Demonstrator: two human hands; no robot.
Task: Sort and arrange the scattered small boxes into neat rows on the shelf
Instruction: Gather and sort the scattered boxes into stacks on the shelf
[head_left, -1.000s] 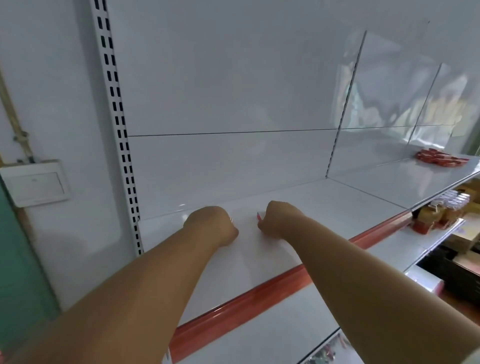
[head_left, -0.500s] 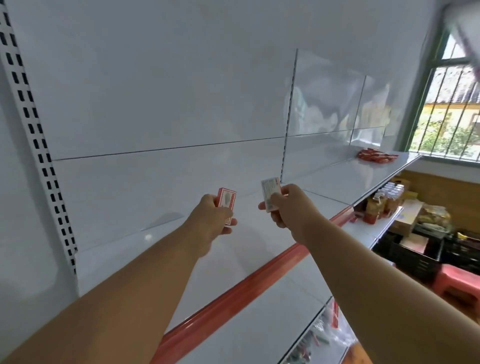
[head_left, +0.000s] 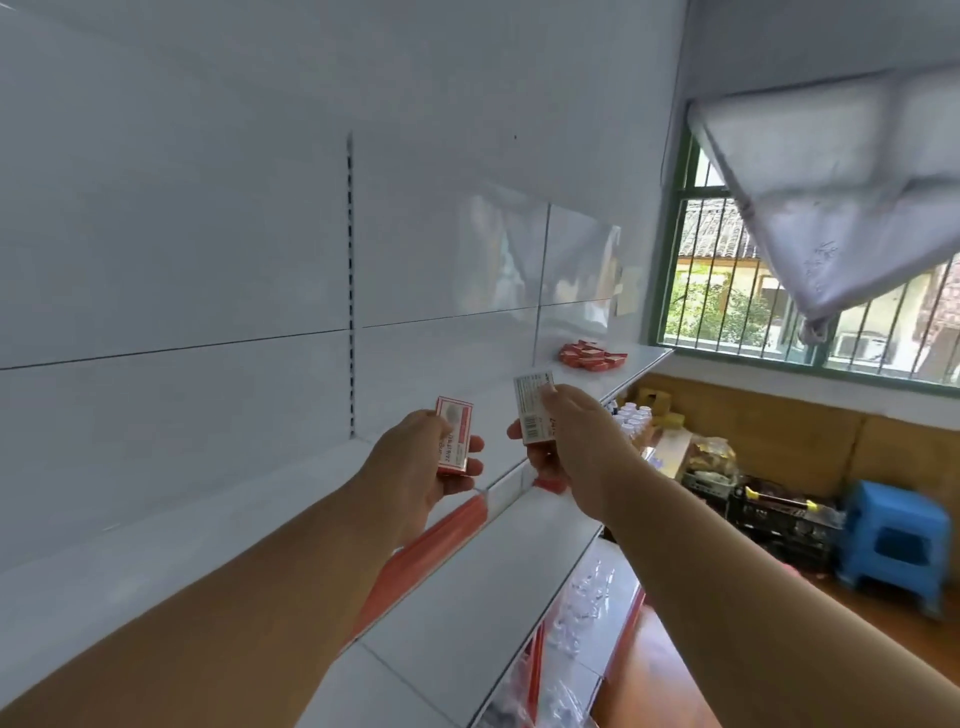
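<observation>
A white metal shelf (head_left: 156, 545) with an orange front strip (head_left: 447, 525) runs along a white back wall toward a green-framed barred window (head_left: 779, 291), where a pale curtain (head_left: 831, 197) hangs across the upper corner. Both arms reach out above the shelf, and each hand holds 1 small box in the air, clear of the shelf surface. The left hand (head_left: 415, 467) grips a red-and-white box (head_left: 455, 435), its printed front facing the camera, fingers curled round its lower edge. The right hand (head_left: 566, 447) pinches a second box (head_left: 533, 406) just beside the first, with its white barcode side showing; the 2 boxes are close but not touching. Far down the shelf, near the window, a loose pile of red boxes (head_left: 592, 356) lies scattered. Below, a lower shelf carries white-capped bottles (head_left: 631, 418). On the wooden floor stand a blue plastic stool (head_left: 898, 540) and dark crates (head_left: 779, 519).
</observation>
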